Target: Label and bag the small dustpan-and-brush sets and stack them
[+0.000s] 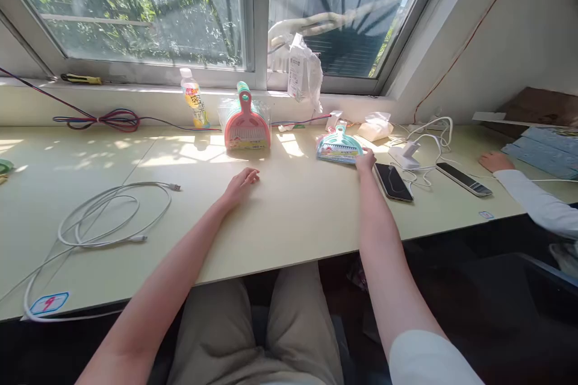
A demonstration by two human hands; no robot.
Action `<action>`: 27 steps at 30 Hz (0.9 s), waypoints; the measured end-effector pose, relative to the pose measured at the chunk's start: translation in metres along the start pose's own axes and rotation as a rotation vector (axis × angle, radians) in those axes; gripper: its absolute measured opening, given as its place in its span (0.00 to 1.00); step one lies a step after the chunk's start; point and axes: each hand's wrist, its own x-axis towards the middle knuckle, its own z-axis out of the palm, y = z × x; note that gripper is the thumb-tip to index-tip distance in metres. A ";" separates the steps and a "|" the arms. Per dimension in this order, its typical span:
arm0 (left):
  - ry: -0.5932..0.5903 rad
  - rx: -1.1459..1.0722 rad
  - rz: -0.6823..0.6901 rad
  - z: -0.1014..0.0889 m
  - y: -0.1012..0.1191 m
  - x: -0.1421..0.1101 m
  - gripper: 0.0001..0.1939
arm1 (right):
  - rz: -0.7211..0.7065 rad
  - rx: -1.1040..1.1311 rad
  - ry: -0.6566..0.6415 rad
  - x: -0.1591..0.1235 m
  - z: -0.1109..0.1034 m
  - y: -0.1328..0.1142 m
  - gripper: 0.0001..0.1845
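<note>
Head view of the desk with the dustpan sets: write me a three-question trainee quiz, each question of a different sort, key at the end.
1. Which thing does the person's right hand touch?
a) white coiled cable
b) turquoise plastic dustpan set
c) yellow-and-black utility knife

2. True or false: the person's left hand, nearer the camera than the coral-pink plastic dustpan set, holds nothing.

3. Fill in: in the picture, the clear plastic bottle with a white cap stands to the ____ of the coral-pink set.

Key: 1. b; 2. true; 3. left
</note>
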 end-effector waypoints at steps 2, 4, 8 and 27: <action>-0.006 0.026 0.014 0.000 -0.002 0.001 0.23 | -0.032 0.006 0.043 0.009 0.013 -0.006 0.23; -0.016 0.061 0.007 0.001 -0.005 0.002 0.21 | -0.087 0.025 0.084 0.018 0.023 -0.006 0.24; -0.023 0.136 -0.009 0.001 -0.004 0.003 0.18 | -0.139 -0.016 0.142 0.020 0.036 0.000 0.24; -0.011 0.213 0.083 0.001 -0.006 -0.003 0.09 | -0.207 -0.065 -0.563 -0.197 0.168 -0.195 0.14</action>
